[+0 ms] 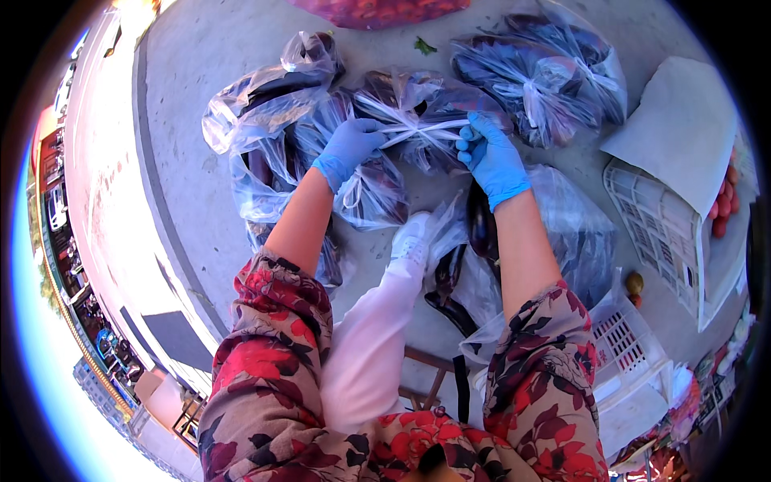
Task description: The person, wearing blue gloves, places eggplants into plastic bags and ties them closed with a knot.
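Note:
Both my hands wear blue gloves. My left hand (356, 146) grips one end of the twisted plastic of a clear bag of eggplants (446, 99), and my right hand (489, 152) pinches the opposite end. The plastic is stretched between them and crosses in a knot above the bag's middle. Another knotted bag of eggplants (373, 193) lies just below my left hand. Loose eggplants (482, 226) lie partly on thin plastic below my right hand, close to my forearm.
More bagged eggplants (533, 78) lie at the upper right and left. A red mesh sack (379, 9) is at the top. White plastic crates (656, 229) stand on the right, one partly covered by a pale sheet (677, 129). My white shoe (412, 238) is among the bags.

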